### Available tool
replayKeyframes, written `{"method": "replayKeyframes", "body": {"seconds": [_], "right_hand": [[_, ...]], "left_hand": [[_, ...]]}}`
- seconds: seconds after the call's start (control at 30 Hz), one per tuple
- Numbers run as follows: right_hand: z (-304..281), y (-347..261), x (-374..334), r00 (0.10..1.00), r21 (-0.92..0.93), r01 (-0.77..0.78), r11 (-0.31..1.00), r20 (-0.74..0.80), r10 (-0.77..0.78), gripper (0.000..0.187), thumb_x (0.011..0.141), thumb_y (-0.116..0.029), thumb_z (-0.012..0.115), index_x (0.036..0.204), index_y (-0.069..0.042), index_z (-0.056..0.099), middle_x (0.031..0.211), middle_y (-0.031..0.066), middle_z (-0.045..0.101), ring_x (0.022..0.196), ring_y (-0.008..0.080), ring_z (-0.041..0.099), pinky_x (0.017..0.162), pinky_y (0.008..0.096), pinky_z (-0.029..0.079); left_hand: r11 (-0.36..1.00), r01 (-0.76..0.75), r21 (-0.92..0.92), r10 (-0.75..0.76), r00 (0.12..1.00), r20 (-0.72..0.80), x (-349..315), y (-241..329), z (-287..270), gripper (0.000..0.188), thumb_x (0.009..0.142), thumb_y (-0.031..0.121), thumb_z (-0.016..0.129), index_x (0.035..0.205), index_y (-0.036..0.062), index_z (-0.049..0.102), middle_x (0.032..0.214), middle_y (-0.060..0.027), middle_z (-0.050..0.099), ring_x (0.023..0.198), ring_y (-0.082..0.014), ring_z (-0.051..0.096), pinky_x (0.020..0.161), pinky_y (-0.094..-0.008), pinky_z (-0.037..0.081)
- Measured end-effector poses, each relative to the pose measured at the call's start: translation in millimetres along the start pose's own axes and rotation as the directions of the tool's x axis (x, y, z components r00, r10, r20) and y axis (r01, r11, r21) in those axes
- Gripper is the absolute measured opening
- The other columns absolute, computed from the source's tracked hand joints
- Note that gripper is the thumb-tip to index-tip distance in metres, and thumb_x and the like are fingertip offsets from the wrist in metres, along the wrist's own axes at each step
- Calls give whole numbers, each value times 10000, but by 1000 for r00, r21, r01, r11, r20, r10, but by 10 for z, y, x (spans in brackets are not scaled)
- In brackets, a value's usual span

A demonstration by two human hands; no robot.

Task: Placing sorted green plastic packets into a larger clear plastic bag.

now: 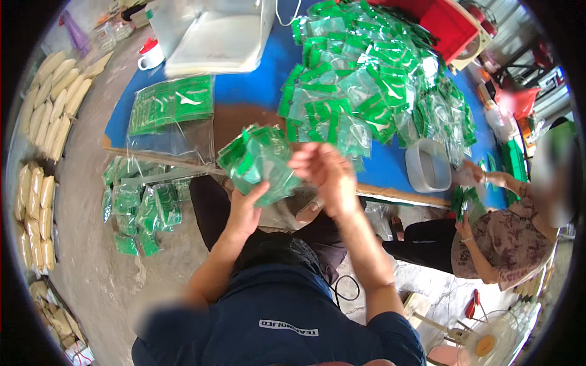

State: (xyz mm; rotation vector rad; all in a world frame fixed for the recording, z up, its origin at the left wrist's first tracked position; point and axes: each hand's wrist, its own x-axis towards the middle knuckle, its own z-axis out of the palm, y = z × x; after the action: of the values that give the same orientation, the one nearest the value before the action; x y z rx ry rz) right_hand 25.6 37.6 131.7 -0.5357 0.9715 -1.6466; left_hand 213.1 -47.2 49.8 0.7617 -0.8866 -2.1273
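My left hand (245, 210) grips a fanned bundle of green and clear plastic packets (259, 160) above my lap, just off the table's front edge. Close to the bundle's right side is my right hand (332, 180), smeared by motion, so whether its fingers hold anything cannot be made out. A neat stack of green packets (174, 104) lies at the table's left, with a clear plastic bag (174, 140) hanging over the edge in front of it. The large loose pile of similar packets (360, 79) spreads over the table's right half.
On the blue table (259, 82) stand a clear plastic bin (213, 43), a red-lidded white mug (151, 53) and a whitish tub (427, 166). A co-worker (503, 238) at right handles green packets. More packets (143, 210) lie low at left. A fan (485, 344) stands lower right.
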Motion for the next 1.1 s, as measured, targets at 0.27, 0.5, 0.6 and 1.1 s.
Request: {"method": "replayKeyframes", "body": {"seconds": [0.27, 0.5, 0.6, 1.1], "right_hand": [[-800, -147, -104, 893, -879, 6, -477, 219, -393, 832, 851, -587, 680, 1366, 39, 495, 1283, 274, 533, 1201, 465, 505, 1013, 526, 409], [-403, 238, 742, 882, -983, -101, -155, -16, -470, 666, 924, -564, 597, 1285, -5, 574, 1250, 275, 521, 1123, 442, 517, 960, 508, 442], [-465, 179, 915, 943, -948, -1, 319, -107, -314, 564, 963, -475, 580, 1275, -6, 596, 1311, 267, 511, 1134, 455, 518, 968, 517, 437], [-234, 31, 536, 923, -907, 352, 231, 295, -249, 450, 1021, -292, 499, 1311, 42, 579, 1386, 266, 545, 1328, 423, 481, 1122, 468, 355]], "left_hand": [[926, 254, -279, -170, 941, 293, -76, -157, -601, 554, 933, 217, 568, 1433, 17, 438, 1369, -146, 584, 1231, -338, 584, 990, -537, 496], [940, 122, -318, -71, 983, 167, -86, -12, -495, 502, 914, 179, 629, 1367, 9, 496, 1300, -104, 615, 1169, -265, 613, 1028, -425, 470], [968, 29, -248, -12, 997, 71, -129, 73, -467, 496, 903, 157, 644, 1356, 5, 507, 1277, -100, 624, 1161, -260, 615, 1018, -421, 476], [924, 183, -335, -153, 982, 114, 16, -8, -590, 523, 855, 109, 673, 1349, 31, 520, 1265, -92, 627, 1187, -270, 598, 1050, -446, 458]]}}
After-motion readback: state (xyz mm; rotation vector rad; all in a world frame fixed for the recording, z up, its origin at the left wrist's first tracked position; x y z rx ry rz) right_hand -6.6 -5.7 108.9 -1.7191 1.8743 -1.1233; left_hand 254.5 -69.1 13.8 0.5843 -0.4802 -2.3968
